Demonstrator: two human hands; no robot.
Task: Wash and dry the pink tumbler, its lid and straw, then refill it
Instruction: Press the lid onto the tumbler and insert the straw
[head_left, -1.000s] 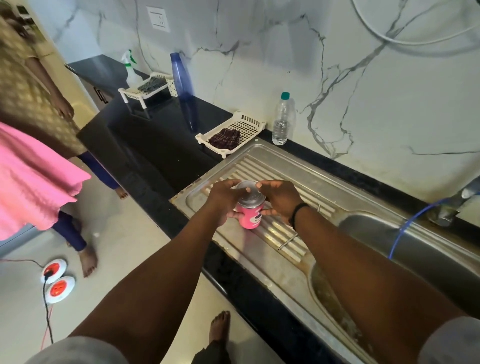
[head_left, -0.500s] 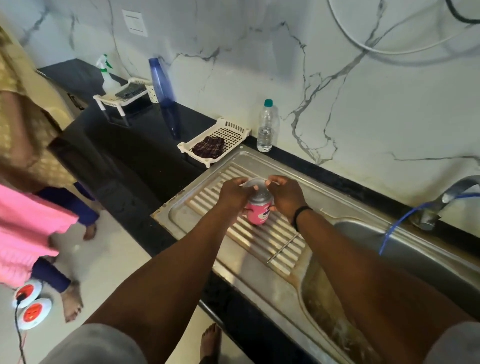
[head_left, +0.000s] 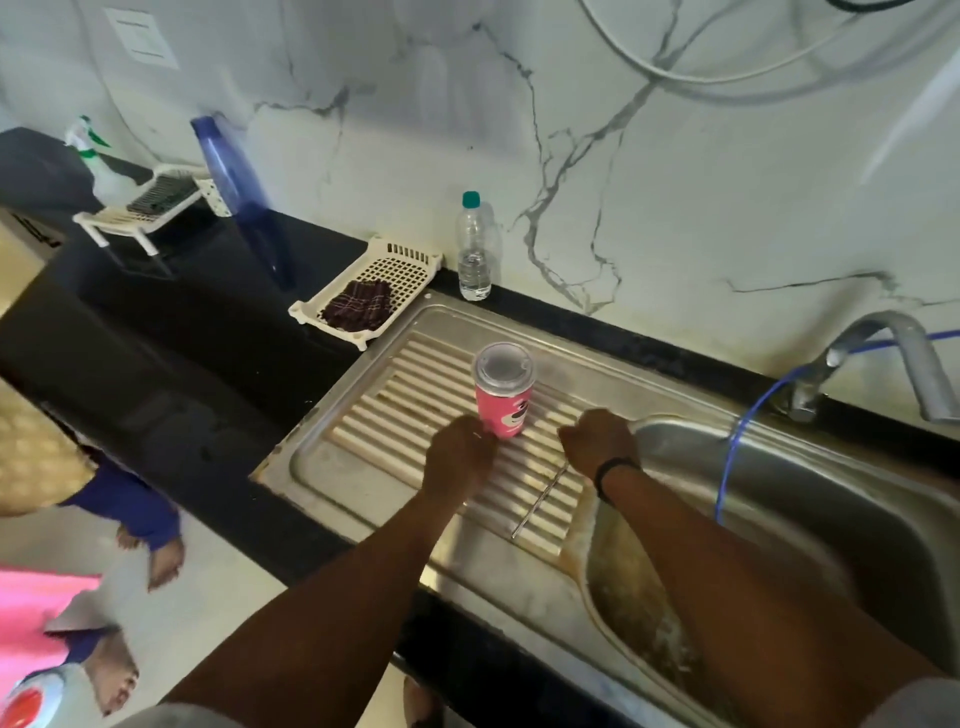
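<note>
Pink tumbler (head_left: 503, 402) stood lidded on the drainboard (head_left: 363, 467), just beyond left hand (head_left: 460, 449), up-left of right hand (head_left: 597, 441). Both hands loosely curled, empty. Probably light, rigid, maybe wet-slick; grip mid-body, not lid (head_left: 503, 364).

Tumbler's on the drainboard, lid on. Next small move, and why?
Probably the right hand picks up the straw lying on the drainboard: the pink tumbler stands upright with its lid on, no straw in it, and neither hand holds anything.
</note>
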